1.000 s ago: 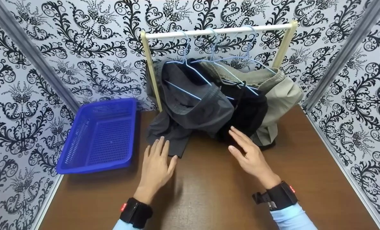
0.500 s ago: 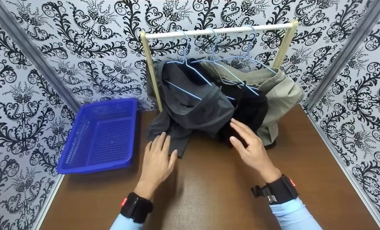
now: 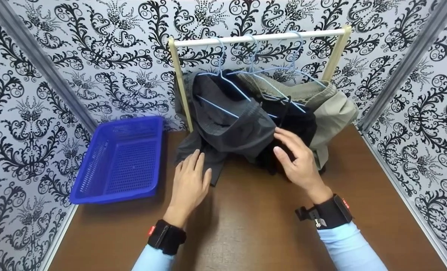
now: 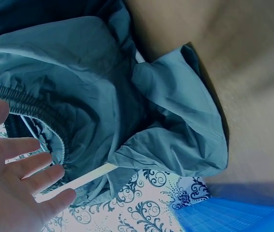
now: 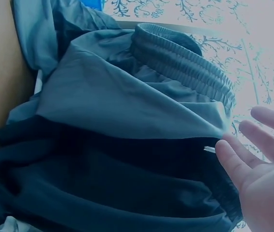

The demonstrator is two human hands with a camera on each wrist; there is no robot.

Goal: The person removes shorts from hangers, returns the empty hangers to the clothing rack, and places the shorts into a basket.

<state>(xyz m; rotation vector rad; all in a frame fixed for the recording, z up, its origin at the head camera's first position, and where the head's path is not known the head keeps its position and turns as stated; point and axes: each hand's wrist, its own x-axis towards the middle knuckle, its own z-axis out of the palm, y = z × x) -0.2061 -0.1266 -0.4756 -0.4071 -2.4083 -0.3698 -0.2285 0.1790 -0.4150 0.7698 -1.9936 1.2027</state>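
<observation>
Patterned wall (image 3: 114, 22) behind the rack (image 3: 272, 37); before the rack, left hand (image 3: 189, 182) and right hand (image 3: 300, 165), fingers loosely spread, have moved nearer the gray pants (image 3: 238, 133), seemingly within reach.

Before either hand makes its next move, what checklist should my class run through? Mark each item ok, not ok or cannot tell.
1. Left hand free: fingers spread, holding nothing. Ok.
2. Right hand touching the gray pants: fingertips are at their edge, contact unclear. Cannot tell.
3. Three hangers hooked over the rail. Ok.
4. Gray pants clear of the table: one leg lies on it. Not ok.
5. Basket upright beside the rack. Ok.
</observation>
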